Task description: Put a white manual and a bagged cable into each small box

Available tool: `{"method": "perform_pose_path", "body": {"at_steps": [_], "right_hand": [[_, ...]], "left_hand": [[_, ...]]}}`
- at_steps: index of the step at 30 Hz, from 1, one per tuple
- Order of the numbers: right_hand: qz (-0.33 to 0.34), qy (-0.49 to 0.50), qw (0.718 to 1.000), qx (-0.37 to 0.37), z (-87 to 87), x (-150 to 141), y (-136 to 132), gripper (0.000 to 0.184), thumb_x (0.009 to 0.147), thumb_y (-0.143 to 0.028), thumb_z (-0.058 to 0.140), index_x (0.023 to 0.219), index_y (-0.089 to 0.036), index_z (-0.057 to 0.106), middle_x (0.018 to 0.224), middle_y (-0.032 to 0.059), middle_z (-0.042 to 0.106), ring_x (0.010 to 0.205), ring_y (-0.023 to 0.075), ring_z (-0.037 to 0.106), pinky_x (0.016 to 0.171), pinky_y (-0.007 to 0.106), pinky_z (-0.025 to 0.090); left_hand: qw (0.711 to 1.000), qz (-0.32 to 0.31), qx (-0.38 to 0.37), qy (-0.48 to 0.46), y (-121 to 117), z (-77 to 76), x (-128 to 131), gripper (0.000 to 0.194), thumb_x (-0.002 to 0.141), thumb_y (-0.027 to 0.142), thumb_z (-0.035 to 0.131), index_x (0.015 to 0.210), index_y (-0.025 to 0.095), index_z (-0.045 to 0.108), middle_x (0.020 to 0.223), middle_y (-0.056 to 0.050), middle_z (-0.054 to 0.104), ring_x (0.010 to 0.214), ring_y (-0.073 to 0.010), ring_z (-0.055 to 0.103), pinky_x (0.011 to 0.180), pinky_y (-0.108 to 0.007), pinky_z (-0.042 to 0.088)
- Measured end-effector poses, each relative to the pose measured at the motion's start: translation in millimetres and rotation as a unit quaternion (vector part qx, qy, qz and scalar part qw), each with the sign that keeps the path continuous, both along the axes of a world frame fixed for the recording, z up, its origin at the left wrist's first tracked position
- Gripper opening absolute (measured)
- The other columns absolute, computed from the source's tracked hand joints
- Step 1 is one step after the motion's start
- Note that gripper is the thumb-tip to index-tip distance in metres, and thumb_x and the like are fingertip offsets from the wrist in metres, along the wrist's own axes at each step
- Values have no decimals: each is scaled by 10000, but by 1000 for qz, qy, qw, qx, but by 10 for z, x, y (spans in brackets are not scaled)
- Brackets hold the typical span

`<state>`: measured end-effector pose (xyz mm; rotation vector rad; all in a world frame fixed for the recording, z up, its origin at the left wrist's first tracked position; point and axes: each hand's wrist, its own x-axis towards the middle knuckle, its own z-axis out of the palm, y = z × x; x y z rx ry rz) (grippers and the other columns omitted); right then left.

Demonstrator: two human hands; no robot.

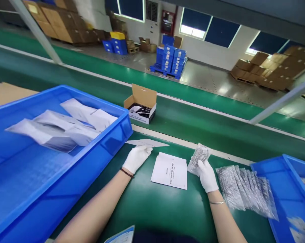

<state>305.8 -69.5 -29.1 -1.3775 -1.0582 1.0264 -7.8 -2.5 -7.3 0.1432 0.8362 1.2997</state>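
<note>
White-gloved, our left hand (135,159) pinches a leaflet (148,142) and our right hand (208,178) grips a bubble-wrapped packet (198,160), flanking the booklet (164,173), beyond which the part-filled box (139,117) stands unclosed.

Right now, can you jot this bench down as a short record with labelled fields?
Left hand: gloved hand, fingers at the edge of a white leaflet
Right hand: gloved hand, holding a bubble-wrap packet
Between hands: printed booklet, flat
Beyond: open carton
Left side: large blue bin, white papers inside
Right side: row of bubble-wrap packets, then another blue bin
</note>
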Motion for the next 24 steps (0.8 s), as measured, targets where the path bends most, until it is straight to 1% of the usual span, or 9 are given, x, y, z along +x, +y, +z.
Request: {"method": "perform_pose_path", "body": {"at_steps": [3, 6, 11, 14, 16, 18, 20, 22, 24], "right_hand": [[23, -56, 998, -19, 262, -143, 187, 615, 860, -579, 594, 1342, -197, 580, 1333, 91, 630, 1235, 308, 577, 1039, 448, 481], [124, -180, 976, 4, 677, -491, 554, 547, 860, -536, 592, 1274, -179, 624, 1287, 99, 657, 1196, 312, 594, 1041, 443, 466], [251, -422, 867, 83, 1334, -1307, 1434, 436, 876, -357, 529, 1270, -198, 629, 1221, 78, 682, 1091, 294, 626, 963, 412, 486], [274, -484, 827, 86, 1552, -1714, 1966, 407, 891, -331, 515, 1259, -206, 635, 1197, 69, 688, 1058, 287, 632, 924, 384, 499], [251, -507, 820, 91, 1576, -1918, 2249, 419, 916, -314, 475, 1303, -217, 603, 1235, 65, 672, 1082, 289, 622, 926, 389, 498], [211, -545, 804, 107, 1488, -2077, 2441, 451, 947, -276, 412, 1378, -228, 534, 1315, 72, 628, 1145, 292, 592, 954, 410, 484], [208, -604, 761, 110, 1310, -2195, 2534, 442, 979, -287, 363, 1390, -225, 512, 1348, 98, 596, 1176, 297, 572, 966, 434, 475], [247, -654, 709, 91, 1108, -2263, 2553, 430, 1000, -396, 365, 1327, -200, 563, 1321, 142, 598, 1178, 318, 564, 967, 460, 471], [284, -673, 679, 70, 970, -2265, 2532, 497, 977, -523, 424, 1274, -166, 603, 1308, 180, 595, 1196, 347, 548, 977, 482, 464]], "left_hand": [[1000, -11, 19, -22, 1, -18, -13, 231, 741, -13, 531, 561, 129, 561, 663, -106, 630, 704, -201, 662, 673, -289, 528], [999, -28, 24, -33, 18, -61, -42, 192, 703, 23, 566, 543, 128, 568, 659, -120, 645, 706, -201, 658, 687, -287, 521], [996, -50, 44, -58, 39, -44, -55, 107, 656, 45, 582, 584, 118, 615, 666, -108, 655, 665, -186, 638, 679, -289, 517], [992, -62, 70, -78, 31, -3, -52, 132, 642, 31, 575, 691, 104, 675, 753, -116, 687, 703, -194, 648, 687, -290, 518], [990, -76, 84, -84, 28, 9, -54, 184, 651, 33, 566, 761, 101, 697, 796, -121, 699, 701, -193, 646, 678, -292, 516], [990, -81, 83, -79, 30, 5, -59, 193, 661, 33, 558, 778, 109, 692, 783, -114, 695, 677, -186, 639, 671, -290, 517], [992, -78, 68, -76, 36, -4, -64, 175, 668, 24, 555, 761, 117, 671, 763, -107, 685, 660, -180, 638, 662, -282, 520], [994, -63, 45, -80, 44, -12, -62, 129, 679, 16, 556, 700, 126, 621, 734, -102, 667, 664, -187, 652, 641, -273, 522], [996, -35, 22, -84, 55, -16, -52, 134, 701, 17, 570, 651, 140, 556, 708, -88, 648, 668, -193, 666, 619, -261, 523]]}}
